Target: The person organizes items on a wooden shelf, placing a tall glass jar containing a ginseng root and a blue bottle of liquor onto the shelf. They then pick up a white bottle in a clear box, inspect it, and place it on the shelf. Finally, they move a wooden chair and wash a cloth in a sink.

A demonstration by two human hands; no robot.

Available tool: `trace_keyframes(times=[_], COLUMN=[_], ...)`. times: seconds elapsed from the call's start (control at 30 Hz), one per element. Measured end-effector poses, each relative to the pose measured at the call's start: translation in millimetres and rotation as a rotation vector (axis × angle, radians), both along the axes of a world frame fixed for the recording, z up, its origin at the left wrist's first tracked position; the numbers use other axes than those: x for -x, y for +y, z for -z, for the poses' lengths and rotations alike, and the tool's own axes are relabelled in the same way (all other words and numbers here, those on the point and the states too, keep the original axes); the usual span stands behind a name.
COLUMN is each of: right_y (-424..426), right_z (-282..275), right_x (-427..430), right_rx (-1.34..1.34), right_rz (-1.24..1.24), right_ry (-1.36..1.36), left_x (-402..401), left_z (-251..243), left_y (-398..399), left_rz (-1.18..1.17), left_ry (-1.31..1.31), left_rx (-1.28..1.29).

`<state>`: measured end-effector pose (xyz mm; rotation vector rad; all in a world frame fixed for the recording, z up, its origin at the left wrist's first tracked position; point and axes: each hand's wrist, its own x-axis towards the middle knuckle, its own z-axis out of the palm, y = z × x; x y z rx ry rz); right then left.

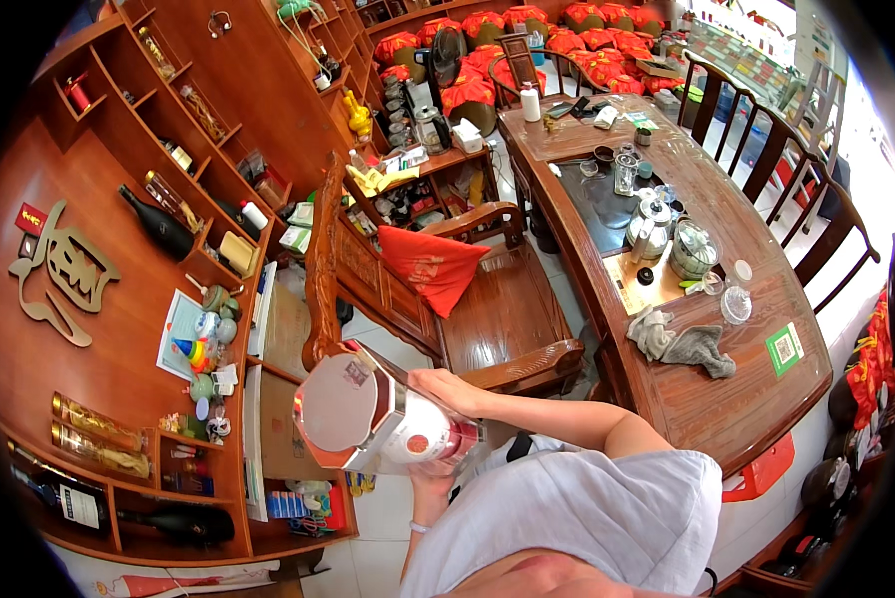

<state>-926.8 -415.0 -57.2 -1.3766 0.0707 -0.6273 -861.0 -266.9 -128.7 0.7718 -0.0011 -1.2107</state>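
Observation:
A large, many-sided display box (340, 407) with clear side panels is held up in front of my body, tilted. Its flat greyish end faces me, edged in red and silver, with a small sticker on it. Through the panels shows a white bottle (410, 433) with a round red emblem and a dark red part. My right hand (443, 390) lies against the box's far side. From below, my left hand (432, 481) supports it, its fingers mostly hidden; a pale bracelet (419, 527) circles that wrist.
A carved wooden armchair (503, 306) with a red cushion (428, 269) stands just beyond the box. Wooden shelves (226, 441) with bottles and ornaments line the left. On the right, a long wooden tea table (746, 291) bears a glass kettle (649, 224) and grey cloths (679, 344).

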Motion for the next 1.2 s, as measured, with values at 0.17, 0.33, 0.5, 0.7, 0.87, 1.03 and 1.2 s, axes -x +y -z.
trace_keyframes(times=[0.17, 0.33, 0.5, 0.7, 0.87, 1.03, 1.2], right_y=[0.2, 5.3, 3.7, 5.5, 5.9, 33.8, 66.9], right_z=[26.4, 39.5, 50.3, 70.0, 97.6, 92.3, 68.3], right_x=[9.5, 14.1, 24.2, 15.1, 8.6, -23.2, -44.1], right_rx=[-0.144, -0.115, 0.051, 0.001, -0.077, -0.465, -0.336], right_rz=[0.013, 0.16, 0.15, 0.021, 0.093, 0.005, -0.081], right_ry=[0.15, 0.259, 0.271, 0.299, 0.487, 0.387, 0.379], left_x=[15.2, 13.9, 9.4, 8.9, 3.2, -12.5, -26.5], left_z=[11.4, 52.3, 42.3, 27.0, 6.2, 47.1, 41.4], left_y=[1.4, 0.9, 5.9, 12.4, 17.0, 38.9, 76.0], left_rz=[0.045, 0.157, 0.268, 0.179, 0.121, 0.077, 0.012], left_ry=[0.195, 0.098, 0.518, 0.406, 0.539, 0.508, 0.412], left_rx=[-0.258, -0.133, 0.164, 0.054, -0.039, 0.113, 0.027])
